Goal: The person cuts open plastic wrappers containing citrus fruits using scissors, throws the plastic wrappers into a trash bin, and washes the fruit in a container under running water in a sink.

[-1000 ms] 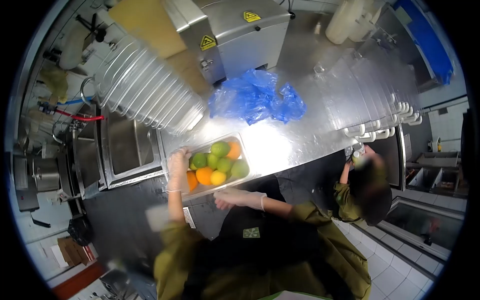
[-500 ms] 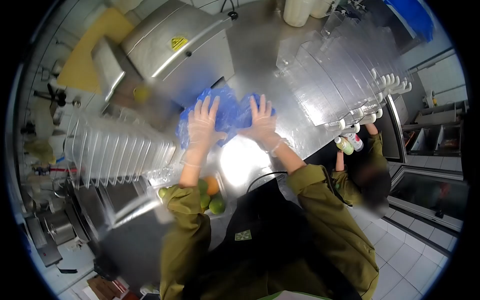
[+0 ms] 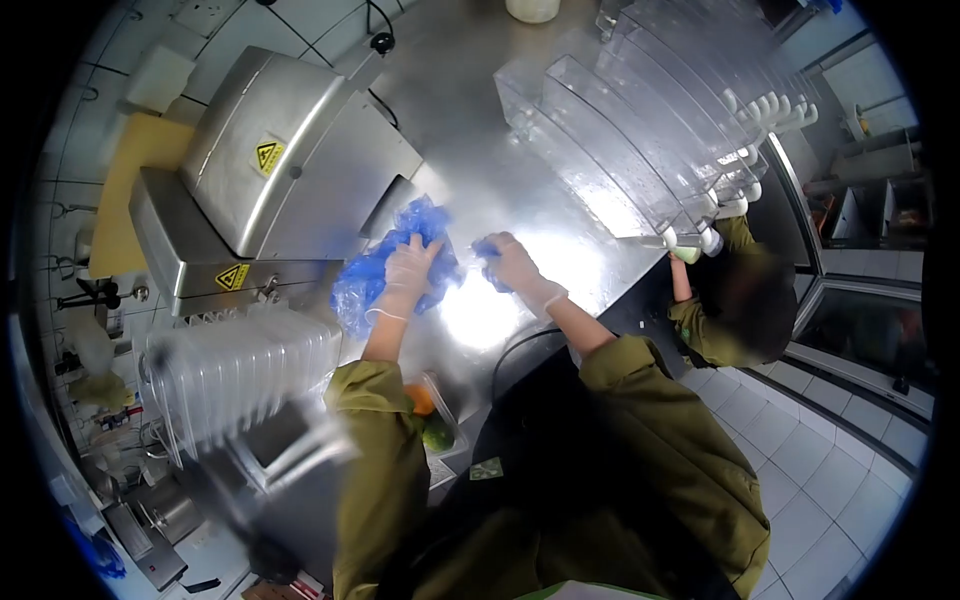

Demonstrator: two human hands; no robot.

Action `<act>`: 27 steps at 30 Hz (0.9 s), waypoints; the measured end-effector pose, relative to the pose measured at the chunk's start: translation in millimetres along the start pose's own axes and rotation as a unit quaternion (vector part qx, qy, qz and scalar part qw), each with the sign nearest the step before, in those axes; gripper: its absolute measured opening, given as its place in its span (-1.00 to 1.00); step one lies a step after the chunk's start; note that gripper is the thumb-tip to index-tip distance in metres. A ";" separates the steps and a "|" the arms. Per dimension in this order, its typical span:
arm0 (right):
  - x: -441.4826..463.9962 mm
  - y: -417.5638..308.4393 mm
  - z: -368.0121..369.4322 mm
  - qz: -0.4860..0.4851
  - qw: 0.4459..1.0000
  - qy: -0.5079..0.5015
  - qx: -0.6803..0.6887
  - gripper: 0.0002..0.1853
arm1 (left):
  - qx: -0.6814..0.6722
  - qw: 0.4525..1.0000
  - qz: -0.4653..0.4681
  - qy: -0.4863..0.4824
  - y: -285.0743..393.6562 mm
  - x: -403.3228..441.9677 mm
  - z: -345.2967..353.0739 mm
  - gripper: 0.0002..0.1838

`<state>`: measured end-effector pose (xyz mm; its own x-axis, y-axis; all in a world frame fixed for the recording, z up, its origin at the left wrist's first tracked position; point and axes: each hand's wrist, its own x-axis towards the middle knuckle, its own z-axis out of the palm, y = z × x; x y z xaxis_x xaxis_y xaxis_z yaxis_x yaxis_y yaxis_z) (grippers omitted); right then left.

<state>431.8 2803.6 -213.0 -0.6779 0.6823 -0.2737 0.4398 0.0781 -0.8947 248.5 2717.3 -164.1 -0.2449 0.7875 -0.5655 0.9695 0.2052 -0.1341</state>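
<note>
A crumpled blue plastic bag [image 3: 360, 283] lies on the steel counter beside the boxy steel machine. My left hand [image 3: 406, 272], in a clear disposable glove, presses into the bag, its fingers bent around a fold. To the right, my right hand [image 3: 518, 266], gloved the same way, is closed on a small bunch of blue plastic; whether this bunch joins the larger bag I cannot tell. Below my left forearm sits a clear container [image 3: 455, 425] with an orange fruit [image 3: 419, 400] and a green fruit [image 3: 437, 434], partly hidden by my sleeve.
The steel machine [image 3: 265, 160] with warning labels takes up the left back of the counter [image 3: 450, 110]. Clear bins [image 3: 620, 140] with white handles line the right. Stacked clear containers [image 3: 240, 375] stand at left. A co-worker [image 3: 735, 310] is beyond the counter's right edge.
My hands have gone from lying spread on the blue plastic to gripping it. The right hand's bunch now shows apart from the main heap. The view has shifted.
</note>
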 end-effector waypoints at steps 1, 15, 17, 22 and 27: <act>-7.0 -23.4 -15.7 0.119 0.985 0.009 0.128 -0.60 | -0.028 0.999 -0.006 0.032 0.5 1.7 4.6 -0.23; -26.3 -46.9 -14.6 0.158 0.825 -0.098 0.534 -0.53 | -0.674 0.672 0.069 0.297 75.6 -20.3 15.6 -0.57; -34.8 -56.1 -9.7 0.159 0.831 -0.086 0.526 -0.51 | -0.537 0.747 0.039 0.389 89.3 -34.6 3.4 -0.51; -37.0 -50.9 3.5 0.106 0.822 -0.087 0.553 -0.46 | -0.382 0.834 0.044 0.396 87.2 -56.2 -5.0 -0.39; -40.0 -23.6 1.8 -0.039 0.769 -0.073 0.634 -0.48 | -0.548 0.781 0.034 0.297 58.9 -94.3 -24.1 -0.13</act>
<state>447.5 2773.2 -181.5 -0.7721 0.6160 -0.1560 -0.4714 -0.7199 -0.5094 328.4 2669.0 -99.0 -0.4711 0.8819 -0.0196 0.4694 0.2694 0.8409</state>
